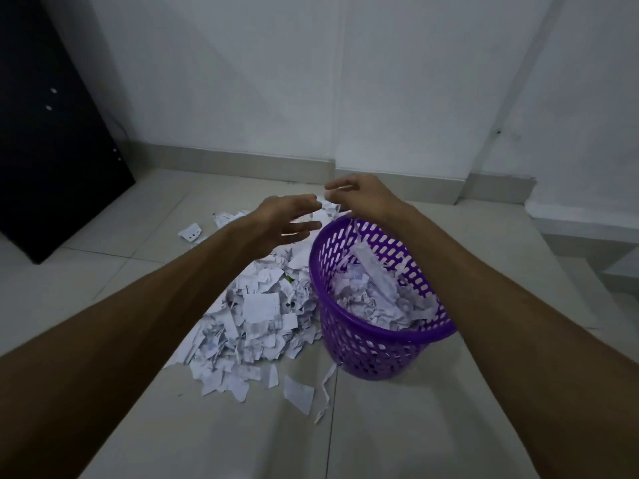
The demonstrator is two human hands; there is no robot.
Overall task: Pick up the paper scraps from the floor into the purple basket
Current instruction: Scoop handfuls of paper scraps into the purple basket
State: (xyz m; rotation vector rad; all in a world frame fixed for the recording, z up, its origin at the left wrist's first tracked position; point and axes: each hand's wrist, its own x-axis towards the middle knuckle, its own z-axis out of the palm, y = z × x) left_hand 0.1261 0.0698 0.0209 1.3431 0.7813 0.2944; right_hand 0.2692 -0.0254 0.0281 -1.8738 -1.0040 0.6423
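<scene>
My forearms reach out; my right grip (359, 198) pinches a paper strip (356, 233) over the purple basket (387, 335), my left grip (287, 219) spread, empty. Scraps (256, 316) heap beside it; light strips may flutter out

Tiled floor (103, 278): paper scraps (256, 326), purple basket (366, 350).

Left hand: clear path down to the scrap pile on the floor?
Probably yes. The left hand hovers open over the far end of the scrap pile, nothing between them; the purple basket sits off to the right.
</scene>
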